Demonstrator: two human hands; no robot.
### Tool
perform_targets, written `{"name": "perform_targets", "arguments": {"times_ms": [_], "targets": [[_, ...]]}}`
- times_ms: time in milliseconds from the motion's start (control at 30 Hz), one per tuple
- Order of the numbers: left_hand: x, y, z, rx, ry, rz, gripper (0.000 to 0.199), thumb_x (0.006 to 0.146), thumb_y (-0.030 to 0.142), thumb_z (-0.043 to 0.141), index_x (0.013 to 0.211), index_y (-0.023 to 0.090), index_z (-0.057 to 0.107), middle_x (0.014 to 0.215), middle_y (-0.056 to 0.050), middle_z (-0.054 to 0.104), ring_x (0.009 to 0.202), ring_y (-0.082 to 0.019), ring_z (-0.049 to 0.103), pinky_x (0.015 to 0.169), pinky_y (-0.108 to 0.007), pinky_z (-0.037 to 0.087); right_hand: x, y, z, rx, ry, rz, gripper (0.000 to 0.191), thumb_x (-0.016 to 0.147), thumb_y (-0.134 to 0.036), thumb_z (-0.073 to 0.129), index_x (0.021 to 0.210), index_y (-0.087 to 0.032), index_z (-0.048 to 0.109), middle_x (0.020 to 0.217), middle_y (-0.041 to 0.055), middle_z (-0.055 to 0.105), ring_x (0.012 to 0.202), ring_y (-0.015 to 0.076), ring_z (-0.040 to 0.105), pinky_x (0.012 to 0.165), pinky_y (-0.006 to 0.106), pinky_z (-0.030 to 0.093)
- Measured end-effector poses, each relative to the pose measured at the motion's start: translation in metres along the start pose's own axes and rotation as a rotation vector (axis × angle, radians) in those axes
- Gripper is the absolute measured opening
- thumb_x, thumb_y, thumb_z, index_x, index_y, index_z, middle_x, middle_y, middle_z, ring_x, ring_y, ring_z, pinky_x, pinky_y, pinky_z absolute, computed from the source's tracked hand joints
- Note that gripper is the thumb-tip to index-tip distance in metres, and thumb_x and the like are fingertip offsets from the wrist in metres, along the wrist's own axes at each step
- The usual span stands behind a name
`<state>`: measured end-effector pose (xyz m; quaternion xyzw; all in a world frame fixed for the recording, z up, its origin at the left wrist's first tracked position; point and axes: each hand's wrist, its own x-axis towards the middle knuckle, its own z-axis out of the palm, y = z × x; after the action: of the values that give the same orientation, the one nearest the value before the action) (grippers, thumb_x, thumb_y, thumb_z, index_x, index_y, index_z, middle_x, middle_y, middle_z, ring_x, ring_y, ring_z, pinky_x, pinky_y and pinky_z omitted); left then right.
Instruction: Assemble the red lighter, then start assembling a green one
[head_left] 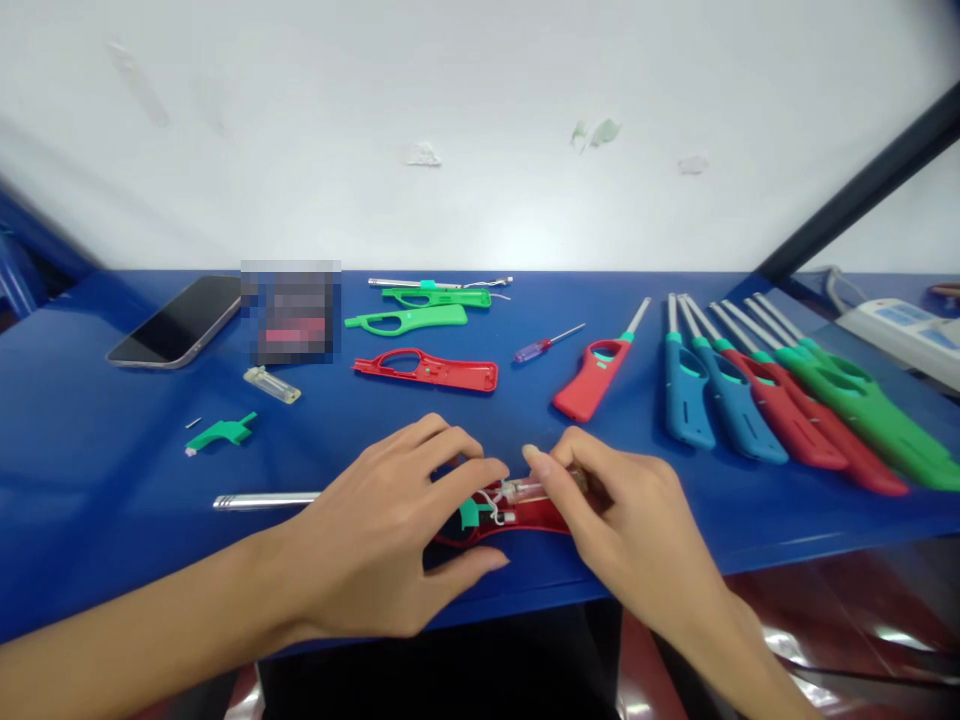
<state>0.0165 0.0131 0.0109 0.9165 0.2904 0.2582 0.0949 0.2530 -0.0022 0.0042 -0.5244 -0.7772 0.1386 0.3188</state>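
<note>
An opened red lighter casing half (541,517) lies near the table's front edge, its inside facing up. My left hand (390,525) is curved over the casing's left part, thumb below and fingers above, gripping it. From under this hand a metal tube (262,501) sticks out to the left. A green trigger (470,514) and a thin white wire (492,506) show inside the casing. My right hand (637,520) pinches a clear fuel tank (523,490) at the casing's right part. The fingers hide much of the tank and the casing's right end.
Behind the hands lie another red casing half (442,372), green casing halves (420,320), a screwdriver (536,349) and a red lighter (592,380). Several assembled lighters (757,400) line the right. Leftward are a clear tank (271,385), a green trigger piece (223,432) and a phone (180,322).
</note>
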Motion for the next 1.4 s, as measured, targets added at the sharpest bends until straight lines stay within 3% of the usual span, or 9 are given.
{"name": "perform_targets", "arguments": {"times_ms": [233,433,567,700,800,867,967,1100,1400], "targets": [[0.0,0.0,0.001,-0.003,-0.016,0.013,0.022,0.1,0.026,0.068,0.12,0.017,0.064,0.108,-0.008,0.07,0.092,-0.023,0.067,0.084,-0.04,0.058,-0.006,0.003,0.005,-0.092,0.059,-0.046,0.045,0.108,-0.041,0.058,0.069,-0.021,0.046,0.056,-0.0083,0.046,0.05,0.0075,0.036,0.053,0.027,0.028],[0.001,-0.002,0.003,-0.024,0.026,0.031,0.018,0.1,0.025,0.069,0.116,0.016,0.066,0.106,-0.008,0.071,0.087,-0.02,0.066,0.08,-0.036,0.057,-0.007,0.001,0.003,-0.112,0.075,-0.01,0.036,0.104,-0.043,0.063,0.074,-0.023,0.061,0.055,-0.0082,0.056,0.046,0.0078,0.045,0.052,0.027,0.029],[0.0,-0.002,0.003,-0.031,0.016,0.028,0.019,0.099,0.024,0.07,0.116,0.015,0.067,0.107,-0.008,0.07,0.088,-0.02,0.066,0.079,-0.036,0.057,-0.005,0.002,0.004,-0.122,0.094,0.039,0.027,0.1,-0.048,0.068,0.087,-0.025,0.065,0.048,-0.0117,0.046,0.039,0.0085,0.04,0.046,0.027,0.027],[0.0,-0.002,0.002,-0.043,0.013,0.025,0.019,0.099,0.023,0.07,0.117,0.015,0.068,0.107,-0.008,0.07,0.089,-0.019,0.065,0.079,-0.034,0.056,-0.005,0.002,0.005,-0.116,0.127,0.059,0.03,0.1,-0.049,0.07,0.084,-0.024,0.061,0.048,-0.0124,0.038,0.039,0.0085,0.035,0.045,0.027,0.027],[0.001,-0.003,0.002,-0.039,0.009,0.021,0.018,0.099,0.022,0.07,0.116,0.015,0.068,0.107,-0.007,0.07,0.089,-0.019,0.064,0.079,-0.034,0.055,-0.004,0.001,0.001,-0.088,0.159,0.039,0.027,0.099,-0.045,0.072,0.084,-0.024,0.064,0.056,-0.0092,0.045,0.049,0.0101,0.045,0.051,0.026,0.034],[0.001,-0.003,0.003,-0.028,0.011,0.02,0.018,0.1,0.022,0.069,0.116,0.015,0.068,0.106,-0.007,0.07,0.088,-0.019,0.064,0.077,-0.034,0.055,-0.003,0.002,-0.002,-0.047,0.158,-0.012,0.017,0.097,-0.039,0.075,0.088,-0.026,0.07,0.071,-0.0041,0.056,0.066,0.0136,0.057,0.062,0.026,0.043],[0.0,-0.003,0.004,-0.023,0.013,0.021,0.018,0.1,0.023,0.068,0.116,0.014,0.068,0.106,-0.008,0.07,0.088,-0.019,0.064,0.078,-0.034,0.056,-0.001,0.004,-0.005,0.051,0.067,-0.088,0.005,0.095,-0.028,0.079,0.1,-0.03,0.079,0.094,0.0005,0.065,0.091,0.017,0.063,0.079,0.028,0.05],[-0.001,-0.002,0.004,-0.012,0.015,0.021,0.019,0.101,0.024,0.069,0.117,0.014,0.068,0.105,-0.008,0.07,0.088,-0.019,0.064,0.079,-0.033,0.056,-0.001,0.009,-0.005,0.128,-0.023,-0.104,0.014,0.098,-0.021,0.076,0.103,-0.031,0.082,0.099,-0.0011,0.071,0.092,0.015,0.066,0.087,0.03,0.051],[0.0,-0.002,0.004,-0.017,0.003,0.007,0.02,0.102,0.024,0.068,0.12,0.016,0.067,0.107,-0.005,0.07,0.089,-0.018,0.064,0.08,-0.033,0.054,0.001,0.009,-0.006,0.135,-0.036,-0.11,0.015,0.101,-0.018,0.07,0.104,-0.026,0.083,0.099,-0.0008,0.075,0.092,0.0133,0.067,0.088,0.028,0.051]]}}
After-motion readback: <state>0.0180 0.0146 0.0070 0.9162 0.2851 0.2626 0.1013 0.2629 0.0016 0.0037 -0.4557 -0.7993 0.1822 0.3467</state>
